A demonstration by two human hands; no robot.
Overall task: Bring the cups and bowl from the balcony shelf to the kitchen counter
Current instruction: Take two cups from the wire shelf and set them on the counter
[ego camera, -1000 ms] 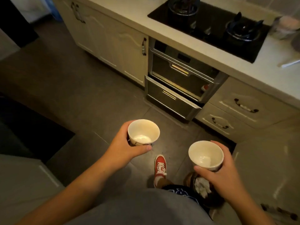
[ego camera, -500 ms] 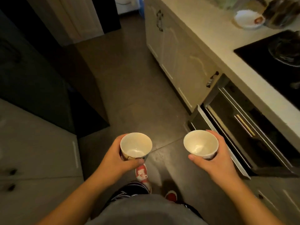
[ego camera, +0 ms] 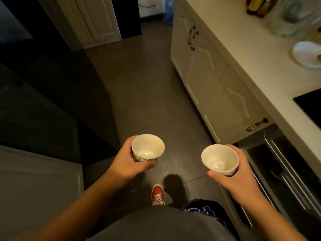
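I hold one white cup in each hand, both upright and empty, above the dark kitchen floor. My left hand (ego camera: 126,161) grips the left cup (ego camera: 147,147), which shows a red and dark pattern low on its side. My right hand (ego camera: 238,176) wraps around the right cup (ego camera: 219,158) from the side and below. The pale kitchen counter (ego camera: 246,54) runs along the right, beyond and above the right cup. A white bowl (ego camera: 307,54) sits on the counter at the far right edge.
Cream cabinet doors (ego camera: 206,72) with dark handles stand below the counter. A steel built-in appliance (ego camera: 284,167) is at the lower right, a black cooktop (ego camera: 311,103) above it. Bottles and a blurred glass item (ego camera: 288,20) crowd the counter's far end. Dark furniture (ego camera: 52,94) lines the left.
The view has turned left along the aisle: the cooktop and the steel appliance slid to the right edge and the counter's far end came into sight. Both hands keep their cups.
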